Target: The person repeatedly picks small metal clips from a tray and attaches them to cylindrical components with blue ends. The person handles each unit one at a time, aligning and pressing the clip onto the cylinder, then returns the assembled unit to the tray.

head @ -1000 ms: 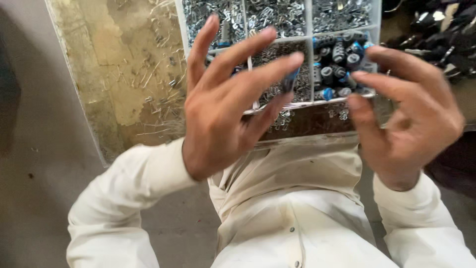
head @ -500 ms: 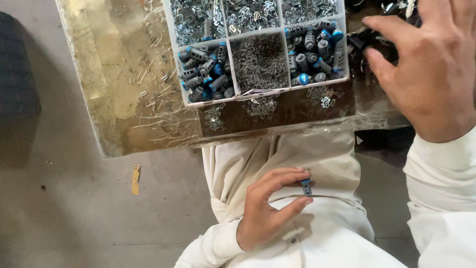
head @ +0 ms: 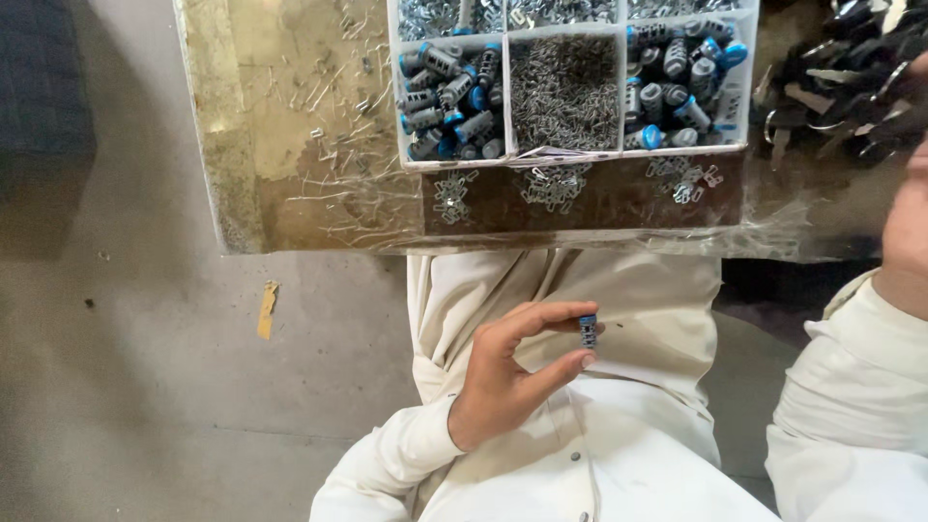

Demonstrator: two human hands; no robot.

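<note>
1. Low in the scene, over the person's lap, the left hand (head: 503,382) pinches a small cylinder (head: 588,332), grey with a blue end, between thumb and forefinger; the grip is clamped on it by its two ends, so its ribbed side faces up toward the eyes, likely for a close look.
2. At the right edge the right hand (head: 904,237) is lifted and mostly cut off by the frame; whether its grip is apart or together cannot be told, and nothing can be seen in it.
3. Beyond the lap, the desk (head: 290,145) carries a white compartment tray (head: 570,155) at its near edge, within easy reach of both hands.
4. Two near compartments hold more blue-capped cylinders (head: 449,92), one to the left and one to the right, and the compartment between them holds a heap of fine metal pins (head: 564,92); the sorting keeps each kind apart.
5. Small metal clips (head: 551,184) lie in little clusters on the desk just in front of the tray, and loose wire bits are scattered to its left.
6. Far right, a pile of dark keys (head: 841,82) lies beside the tray.
7. To the left, the grey floor (head: 126,367) shows a small yellow scrap (head: 268,307).
</note>
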